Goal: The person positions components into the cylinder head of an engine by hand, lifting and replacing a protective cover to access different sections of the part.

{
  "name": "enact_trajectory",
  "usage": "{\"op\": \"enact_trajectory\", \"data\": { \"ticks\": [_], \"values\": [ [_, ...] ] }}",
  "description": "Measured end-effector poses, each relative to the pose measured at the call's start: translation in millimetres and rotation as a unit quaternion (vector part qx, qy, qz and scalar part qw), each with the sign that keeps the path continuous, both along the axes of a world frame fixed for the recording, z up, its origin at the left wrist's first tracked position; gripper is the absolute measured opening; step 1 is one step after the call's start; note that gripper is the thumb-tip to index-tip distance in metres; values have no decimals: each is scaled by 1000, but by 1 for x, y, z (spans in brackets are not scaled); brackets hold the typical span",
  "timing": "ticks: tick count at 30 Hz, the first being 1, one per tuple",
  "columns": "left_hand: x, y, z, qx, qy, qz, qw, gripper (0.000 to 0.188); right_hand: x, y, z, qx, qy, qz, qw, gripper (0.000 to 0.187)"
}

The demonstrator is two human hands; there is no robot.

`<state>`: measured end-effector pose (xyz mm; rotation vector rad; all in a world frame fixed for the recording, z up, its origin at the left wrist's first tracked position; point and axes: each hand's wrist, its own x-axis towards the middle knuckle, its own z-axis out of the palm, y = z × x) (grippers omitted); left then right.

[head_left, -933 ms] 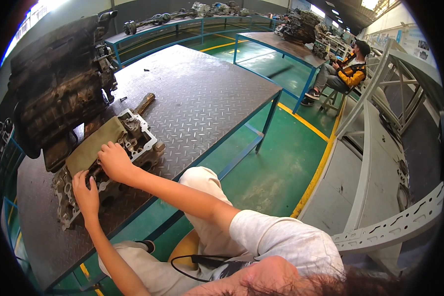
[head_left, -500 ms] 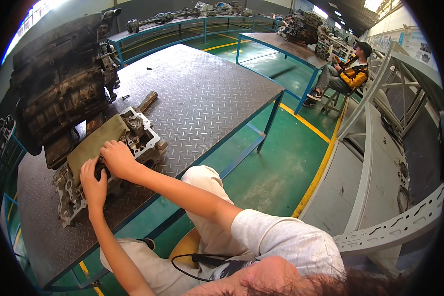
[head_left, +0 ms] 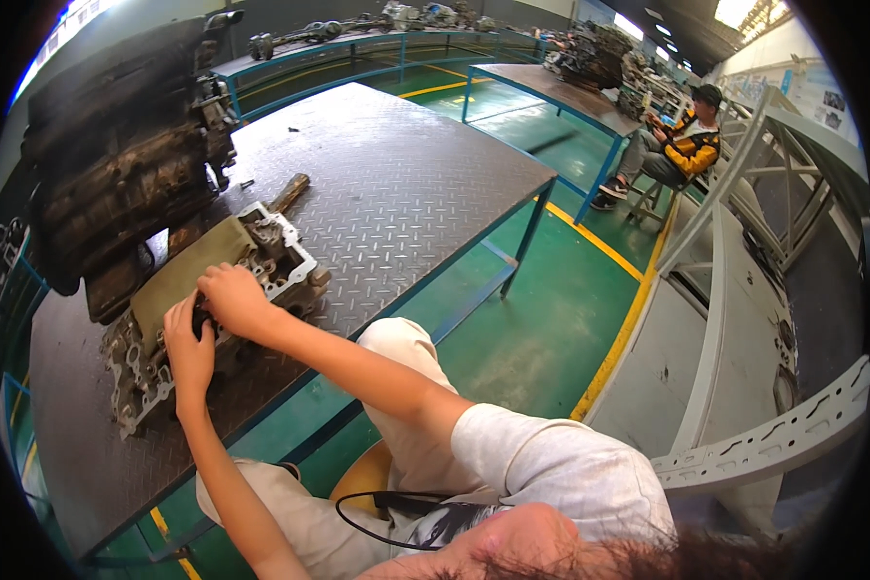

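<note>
A cylinder head [head_left: 133, 401] lies on the steel-topped workbench in front of me, its white-edged metal casting showing at both ends. Both of my hands meet over its near middle. My left hand [head_left: 189, 350] curls its fingers and thumb about a small black part [head_left: 200, 319], whose kind I cannot make out. Close against it from the right, my right hand [head_left: 234, 300] has its fingers bent down and pressed together; what is under them is hidden. Just beyond my fingers a flat olive-tan sheet [head_left: 186, 275] rests along the cylinder head.
A large dark engine block [head_left: 116, 164] stands upright behind the cylinder head. A wooden handle [head_left: 292, 191] and a small bolt [head_left: 247, 184] lie on the diamond-plate workbench [head_left: 406, 174]. A seated person [head_left: 691, 145] is farther off by another bench; a grey metal frame [head_left: 720, 319] stands at right.
My hands stay together at the same place on the cylinder head, with small shifts of the fingers; the left has turned slightly and more of the black part shows.
</note>
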<state>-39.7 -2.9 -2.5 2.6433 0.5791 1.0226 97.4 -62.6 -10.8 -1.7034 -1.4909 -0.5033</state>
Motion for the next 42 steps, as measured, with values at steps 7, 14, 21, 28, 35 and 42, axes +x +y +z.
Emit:
{"op": "enact_trajectory", "data": {
  "ticks": [7,14,21,28,35,42],
  "values": [
    [-3,-8,10,3,1,7,1000,54,4,-8,12,-28,30,32,999,19],
    [1,-10,8,12,-13,39,999,34,12,-8,9,-46,66,-7,997,18],
    [6,-10,7,-14,-16,54,998,30,-10,5,2,8,22,22,999,11],
    [7,-6,3,-70,-14,133,988,32,6,3,4,-32,60,-55,996,17],
    [15,-13,5,-14,-28,34,999,34,3,1,2,-7,60,41,997,12],
    [14,-11,3,4,-17,124,992,22,10,-9,8,-50,74,-33,995,12]
  ]
}}
